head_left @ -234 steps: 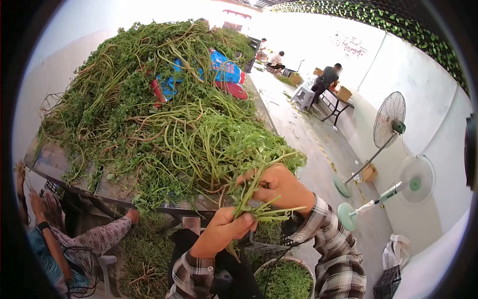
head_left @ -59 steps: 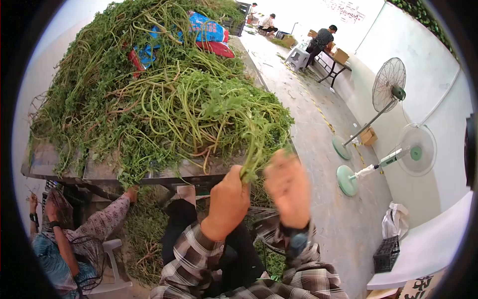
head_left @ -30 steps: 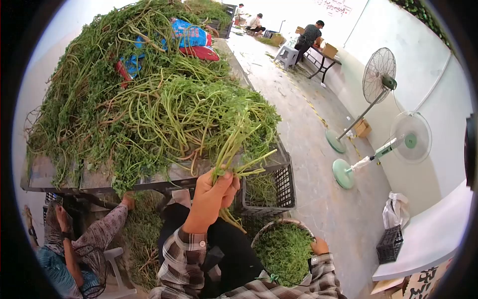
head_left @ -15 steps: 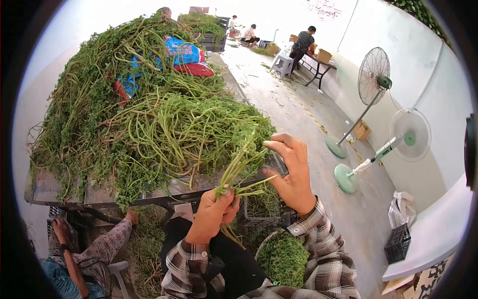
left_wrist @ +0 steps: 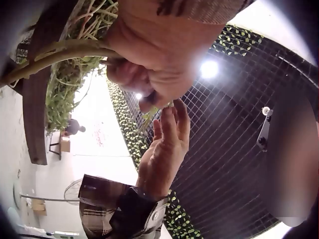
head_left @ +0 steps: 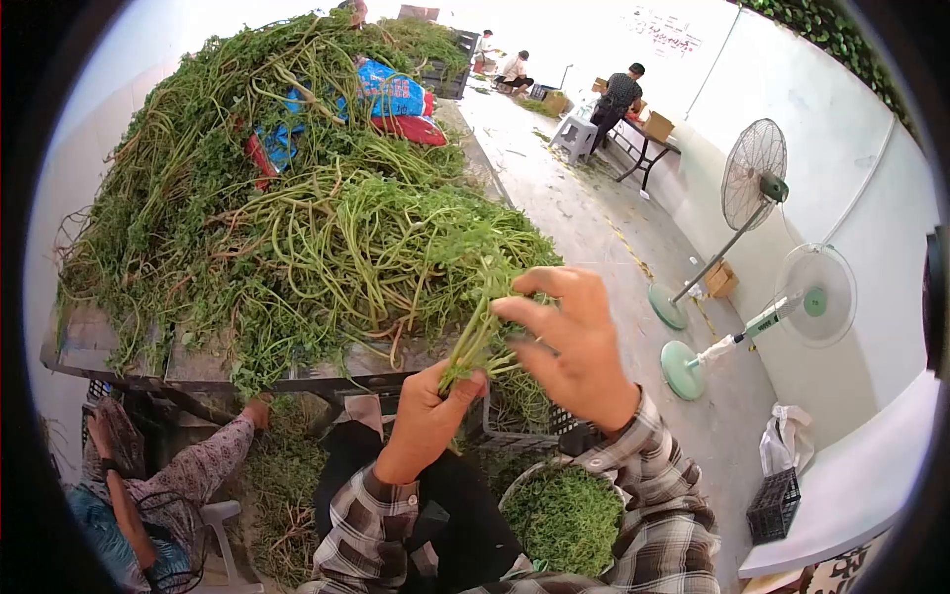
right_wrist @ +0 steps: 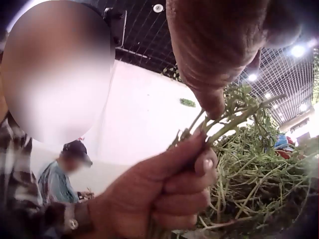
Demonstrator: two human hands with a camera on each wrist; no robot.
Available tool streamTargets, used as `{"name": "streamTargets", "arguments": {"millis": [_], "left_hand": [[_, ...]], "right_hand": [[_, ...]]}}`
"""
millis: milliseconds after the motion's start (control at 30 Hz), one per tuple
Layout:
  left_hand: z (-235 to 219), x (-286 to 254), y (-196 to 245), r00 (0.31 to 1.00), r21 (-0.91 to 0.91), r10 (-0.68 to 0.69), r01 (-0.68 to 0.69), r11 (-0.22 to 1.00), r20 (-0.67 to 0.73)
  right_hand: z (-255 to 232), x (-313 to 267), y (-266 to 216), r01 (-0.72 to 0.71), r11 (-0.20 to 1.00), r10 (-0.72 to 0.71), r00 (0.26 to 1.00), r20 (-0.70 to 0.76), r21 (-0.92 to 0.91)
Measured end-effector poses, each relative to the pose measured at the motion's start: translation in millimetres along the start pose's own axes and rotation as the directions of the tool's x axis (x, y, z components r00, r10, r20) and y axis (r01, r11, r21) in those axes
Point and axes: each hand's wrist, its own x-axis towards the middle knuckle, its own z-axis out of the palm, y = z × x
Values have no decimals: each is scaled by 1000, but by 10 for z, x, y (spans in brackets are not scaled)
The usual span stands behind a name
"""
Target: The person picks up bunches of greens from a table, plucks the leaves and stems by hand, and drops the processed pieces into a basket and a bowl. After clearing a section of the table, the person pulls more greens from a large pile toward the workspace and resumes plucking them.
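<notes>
A small bunch of leafy green stems (head_left: 473,348) is gripped low down by my left hand (head_left: 424,424), thumb pressed along it. Close beside the bunch, my right hand (head_left: 579,346) has its fingers loosely bent, with a gap between thumb and forefinger. In the right wrist view a fingertip of the right hand (right_wrist: 219,50) is right at the stems above the left fist (right_wrist: 174,189). A thick stalk (left_wrist: 65,54) sticks out of the left hand in the left wrist view. A big heap of the same greens (head_left: 336,238) covers the table beyond.
Below my hands are a round basket of picked green tips (head_left: 564,520) and a black crate (head_left: 572,426). The table's front edge (head_left: 208,384) runs just beyond. A seated person (head_left: 129,515) is at left. Two fans (head_left: 683,356) stand at right; blue-and-red sacks (head_left: 396,94) lie on the heap.
My right hand was at the basket rim a second ago and has come up to the bunch. The left hand keeps its grip; the bunch has shifted slightly.
</notes>
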Motion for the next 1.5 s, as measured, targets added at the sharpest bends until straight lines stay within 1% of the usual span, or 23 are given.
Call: {"name": "streamTargets", "arguments": {"millis": [100, 267, 400, 467, 533, 600, 667, 733, 800, 833, 867, 900, 933, 1000, 1033, 1100, 1133, 1200, 1233, 1267, 1333, 1400, 1500], "left_hand": [[41, 24, -68, 997, 66, 74, -72, 995, -26], [5, 46, -89, 995, 108, 47, -38, 993, -86], [47, 48, -52, 982, 103, 46, -27, 994, -183], [69, 38, 26, 987, 108, 30, -13, 994, -156], [95, 14, 27, 991, 110, 6, 9, 994, -131], [134, 0, -30, 993, 88, 40, -29, 996, -115], [192, -1, -72, 992, 109, 62, -50, 993, -110], [185, -50, -67, 990, 130, 85, -71, 989, -108], [78, -125, 4, 988, 81, 47, -36, 996, -146], [16, -104, 1, 984, 77, 60, -48, 996, -167], [-27, -114, -19, 991, 36, 23, -18, 999, -134], [-26, -134, -44, 996, -4, -20, 19, 1000, -88], [5, -145, -64, 996, -12, -25, 24, 1000, -85], [50, -130, -81, 999, -110, -20, 16, 994, -38], [61, -127, -87, 999, -105, -20, 16, 994, -39], [61, -134, -94, 996, -207, -91, 92, 974, 14], [56, -151, -95, 995, -199, -95, 95, 975, 6], [31, -133, -85, 987, -222, -151, 160, 962, 60], [-1, -132, -114, 984, -228, -142, 163, 960, 105], [-5, -151, -135, 986, -222, -134, 154, 963, 102], [7, -118, -124, 981, -236, -138, 168, 957, 139], [14, -135, -79, 973, -260, -189, 218, 941, 133], [4, -148, -109, 974, -250, -148, 188, 950, 170]], "right_hand": [[161, -55, 17, 79, 995, -77, 996, 38, -64], [207, -62, 63, 253, 951, -241, 967, 87, -175], [143, -62, 137, 307, 920, -268, 946, 182, -243], [161, -87, 224, 278, 919, -212, 946, 247, -278], [201, -120, 326, 285, 916, -218, 944, 246, -281], [214, -125, 445, 297, 910, -230, 942, 244, -289], [208, -110, 595, 260, 921, -177, 942, 285, -289], [186, -247, 1130, -44, 897, 97, 990, 99, -441], [-158, -482, 1864, -211, 884, 226, 974, -13, -417], [-165, -377, 1807, -187, 891, 202, 979, -7, -414], [-222, -379, 1682, -492, 869, 492, 871, -23, -44], [-295, -395, 1536, -716, 625, 734, 675, 78, 310], [-311, -376, 1398, -722, 623, 738, 670, 81, 303], [-220, -258, 1102, -724, 647, 664, 689, 288, 239], [-167, -201, 998, -723, 646, 663, 691, 288, 244], [-49, -76, 805, -431, 885, 393, 894, 213, 177], [-43, 0, 663, -430, 883, 391, 895, 214, 188], [-75, 164, 456, -408, 902, 347, 879, 327, 141], [-1, 164, 499, -311, 931, 245, 922, 301, 194], [57, 167, 521, -302, 933, 238, 926, 293, 197], [129, 205, 542, -84, 994, 61, 963, 263, 76], [153, 261, 496, -81, 995, 61, 963, 264, 65], [231, 306, 463, -4, 996, -20, 965, 263, 92]]}}
